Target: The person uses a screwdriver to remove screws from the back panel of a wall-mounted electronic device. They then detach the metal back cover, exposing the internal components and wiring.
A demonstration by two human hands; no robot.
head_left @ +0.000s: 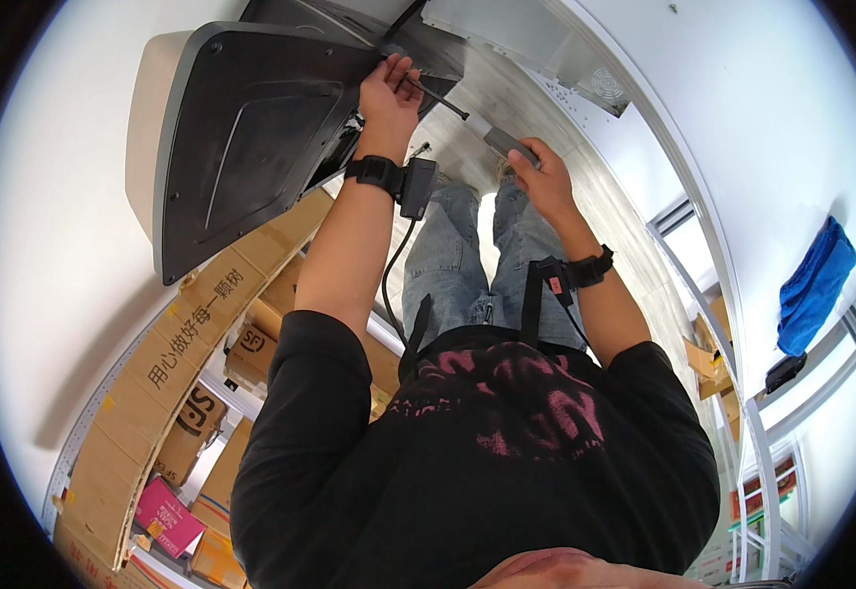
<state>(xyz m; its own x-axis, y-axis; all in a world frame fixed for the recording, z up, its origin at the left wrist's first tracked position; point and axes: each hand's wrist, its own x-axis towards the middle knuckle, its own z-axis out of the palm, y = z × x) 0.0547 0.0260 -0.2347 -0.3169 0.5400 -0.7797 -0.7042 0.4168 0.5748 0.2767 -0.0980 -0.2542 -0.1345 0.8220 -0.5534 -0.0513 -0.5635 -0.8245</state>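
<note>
My right hand is closed round the grey handle of a screwdriver-like tool with a pale collar. A thin black shaft runs in line with it toward my left hand. Raised at the edge of a large black panel with a pale casing, my left hand has its fingers curled together by the shaft's far end. What those fingers pinch is too small to make out. The panel, on the left, is tilted and has screws along its edge.
Cardboard boxes and a pink box fill shelving at the lower left. A white curved frame stands on the right, with a blue cloth beyond it. A cable hangs from the device on my left wrist.
</note>
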